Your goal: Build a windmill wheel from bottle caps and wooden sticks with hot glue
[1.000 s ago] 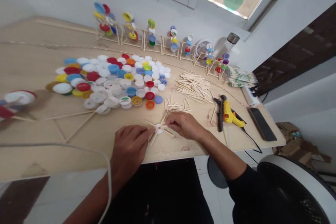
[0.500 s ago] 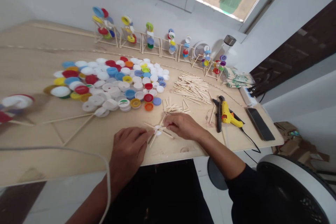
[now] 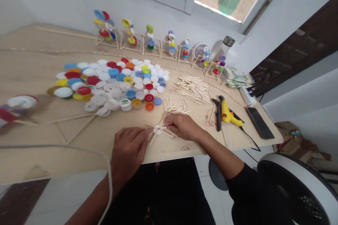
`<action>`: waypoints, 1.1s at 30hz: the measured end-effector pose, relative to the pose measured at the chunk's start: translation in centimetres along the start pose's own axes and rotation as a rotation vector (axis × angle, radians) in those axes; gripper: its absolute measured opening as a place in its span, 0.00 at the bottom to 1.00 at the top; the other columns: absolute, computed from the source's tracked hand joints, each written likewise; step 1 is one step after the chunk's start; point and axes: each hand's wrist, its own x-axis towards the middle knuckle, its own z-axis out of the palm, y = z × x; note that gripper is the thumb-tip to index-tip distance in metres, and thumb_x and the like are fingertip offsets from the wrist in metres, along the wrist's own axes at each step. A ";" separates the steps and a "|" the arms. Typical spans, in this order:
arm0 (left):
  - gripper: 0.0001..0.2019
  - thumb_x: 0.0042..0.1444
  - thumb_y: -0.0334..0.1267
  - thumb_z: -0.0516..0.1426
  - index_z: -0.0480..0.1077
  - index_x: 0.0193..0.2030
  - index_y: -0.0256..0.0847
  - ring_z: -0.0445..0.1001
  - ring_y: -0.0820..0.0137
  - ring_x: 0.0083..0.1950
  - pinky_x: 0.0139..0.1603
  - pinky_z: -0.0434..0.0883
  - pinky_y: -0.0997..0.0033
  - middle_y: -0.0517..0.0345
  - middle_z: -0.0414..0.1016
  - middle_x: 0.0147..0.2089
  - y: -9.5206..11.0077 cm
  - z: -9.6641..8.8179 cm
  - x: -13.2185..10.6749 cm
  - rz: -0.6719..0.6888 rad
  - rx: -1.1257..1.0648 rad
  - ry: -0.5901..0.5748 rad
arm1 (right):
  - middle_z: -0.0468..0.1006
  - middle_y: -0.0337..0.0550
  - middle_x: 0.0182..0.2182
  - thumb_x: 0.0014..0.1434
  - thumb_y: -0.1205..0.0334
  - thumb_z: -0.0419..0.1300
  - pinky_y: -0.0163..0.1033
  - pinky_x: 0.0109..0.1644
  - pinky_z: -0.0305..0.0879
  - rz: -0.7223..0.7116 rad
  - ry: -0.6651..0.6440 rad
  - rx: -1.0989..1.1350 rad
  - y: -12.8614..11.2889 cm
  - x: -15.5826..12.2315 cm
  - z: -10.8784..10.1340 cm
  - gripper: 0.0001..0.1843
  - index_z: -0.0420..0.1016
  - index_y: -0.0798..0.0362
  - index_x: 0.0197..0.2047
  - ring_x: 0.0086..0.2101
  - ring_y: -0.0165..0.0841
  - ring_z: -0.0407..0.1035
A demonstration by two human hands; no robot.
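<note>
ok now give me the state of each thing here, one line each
Stick star, sticks crossing over a white disc
Left hand, fingertips at the star's edge
Right hand, fingers closed at one stick's end
Bottle caps, loose, heaped
Cap wheels, upright in a row
Loose sticks, piled
Glue gun, resting, unheld
Phone, flat, screen dark
Bottle, upright, lidded
Small fan, upright, running unclear

The person's left forearm point(image 3: 93, 198) slants up to a palm-down left hand point(image 3: 129, 147), its fingers point(image 3: 136, 134) extended inward and the thumb below them. The right forearm point(image 3: 221, 153), bare below a dark sleeve point(image 3: 241, 184), reaches in diagonally; the right hand point(image 3: 182, 126) has curled fingers, tips drawn together near the left fingertips.
</note>
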 end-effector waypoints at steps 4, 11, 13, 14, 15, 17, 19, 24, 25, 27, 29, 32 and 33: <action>0.08 0.64 0.33 0.55 0.73 0.47 0.40 0.78 0.61 0.40 0.47 0.68 0.57 0.53 0.82 0.37 0.4 -0.4 0.1 0.021 -0.028 0.014 | 0.74 0.38 0.32 0.59 0.75 0.57 0.34 0.38 0.54 0.020 0.011 0.004 -0.4 -0.2 0.3 0.08 0.69 0.52 0.33 0.34 0.32 0.65; 0.06 0.63 0.35 0.56 0.75 0.43 0.43 0.77 0.63 0.38 0.45 0.68 0.58 0.57 0.81 0.34 0.7 -0.5 0.4 0.068 -0.003 -0.036 | 0.75 0.39 0.31 0.58 0.74 0.59 0.34 0.38 0.55 0.063 0.023 -0.005 -0.9 -0.6 0.6 0.07 0.71 0.52 0.34 0.33 0.32 0.66; 0.07 0.63 0.33 0.55 0.75 0.43 0.43 0.78 0.63 0.38 0.45 0.68 0.58 0.57 0.82 0.34 0.6 -0.4 0.3 0.063 0.000 -0.046 | 0.76 0.40 0.32 0.59 0.74 0.59 0.35 0.38 0.55 0.077 0.029 -0.026 -1.1 -0.8 0.6 0.07 0.72 0.52 0.35 0.34 0.33 0.68; 0.08 0.63 0.32 0.55 0.75 0.42 0.43 0.78 0.63 0.38 0.45 0.68 0.58 0.57 0.82 0.34 0.6 -0.4 0.2 0.064 0.004 -0.041 | 0.77 0.41 0.33 0.60 0.73 0.59 0.35 0.39 0.56 0.084 0.032 -0.039 -1.2 -0.9 0.6 0.07 0.72 0.52 0.35 0.34 0.33 0.68; 0.08 0.64 0.31 0.54 0.75 0.42 0.42 0.78 0.63 0.38 0.45 0.68 0.58 0.56 0.82 0.34 0.6 -0.4 0.2 0.061 0.009 -0.035 | 0.77 0.41 0.33 0.60 0.73 0.58 0.35 0.39 0.56 0.090 0.034 -0.050 -1.2 -0.9 0.6 0.07 0.73 0.52 0.35 0.35 0.33 0.69; 0.09 0.64 0.30 0.54 0.76 0.41 0.42 0.78 0.63 0.38 0.45 0.68 0.58 0.56 0.82 0.33 0.5 -0.3 0.1 0.049 0.023 -0.019 | 0.77 0.42 0.34 0.60 0.73 0.58 0.35 0.39 0.56 0.096 0.039 -0.061 -1.4 -1.1 0.7 0.07 0.73 0.52 0.35 0.35 0.33 0.69; 0.10 0.64 0.31 0.54 0.76 0.41 0.43 0.78 0.63 0.37 0.45 0.68 0.58 0.56 0.82 0.33 0.4 -0.3 0.0 0.029 0.027 -0.015 | 0.77 0.41 0.33 0.60 0.74 0.58 0.35 0.39 0.56 0.094 0.048 -0.057 -1.4 -1.2 0.9 0.07 0.72 0.52 0.35 0.36 0.33 0.69; 0.10 0.64 0.31 0.54 0.77 0.41 0.44 0.78 0.63 0.37 0.45 0.68 0.57 0.56 0.81 0.33 0.2 -0.1 -0.1 0.025 0.036 -0.008 | 0.77 0.40 0.34 0.61 0.74 0.58 0.35 0.41 0.58 0.098 0.074 -0.026 -1.4 -1.5 1.4 0.08 0.72 0.52 0.35 0.37 0.33 0.69; 0.10 0.64 0.31 0.54 0.77 0.41 0.43 0.77 0.63 0.37 0.45 0.68 0.57 0.56 0.81 0.33 0.2 -0.1 -0.1 0.028 0.041 -0.005 | 0.77 0.40 0.34 0.61 0.74 0.58 0.35 0.41 0.58 0.103 0.076 -0.022 -1.4 -1.5 1.4 0.07 0.72 0.52 0.35 0.37 0.33 0.69; 0.10 0.64 0.30 0.54 0.77 0.40 0.43 0.77 0.63 0.37 0.45 0.68 0.58 0.56 0.81 0.33 0.2 -0.1 -0.1 0.037 0.044 0.000 | 0.77 0.41 0.34 0.61 0.74 0.58 0.35 0.41 0.58 0.108 0.080 -0.014 -1.4 -1.6 1.6 0.07 0.72 0.52 0.35 0.37 0.33 0.69; 0.10 0.64 0.30 0.53 0.77 0.40 0.42 0.77 0.62 0.37 0.45 0.68 0.58 0.55 0.81 0.33 0.3 -0.2 0.0 0.035 0.041 0.000 | 0.77 0.41 0.34 0.61 0.74 0.58 0.35 0.42 0.59 0.101 0.080 -0.009 -1.3 -1.6 1.7 0.07 0.72 0.52 0.35 0.37 0.33 0.69; 0.11 0.63 0.30 0.53 0.77 0.40 0.43 0.77 0.62 0.37 0.45 0.68 0.57 0.55 0.81 0.34 0.4 -0.2 0.0 0.024 0.029 -0.010 | 0.77 0.41 0.34 0.62 0.74 0.58 0.35 0.42 0.60 0.094 0.081 -0.003 -1.2 -1.5 1.8 0.07 0.73 0.52 0.36 0.37 0.33 0.69; 0.11 0.63 0.30 0.53 0.77 0.40 0.43 0.77 0.62 0.37 0.44 0.68 0.57 0.55 0.81 0.34 0.4 -0.2 0.0 0.024 0.027 -0.011 | 0.77 0.41 0.34 0.62 0.74 0.58 0.35 0.43 0.60 0.094 0.083 0.005 -1.2 -1.6 1.8 0.07 0.73 0.52 0.36 0.38 0.33 0.69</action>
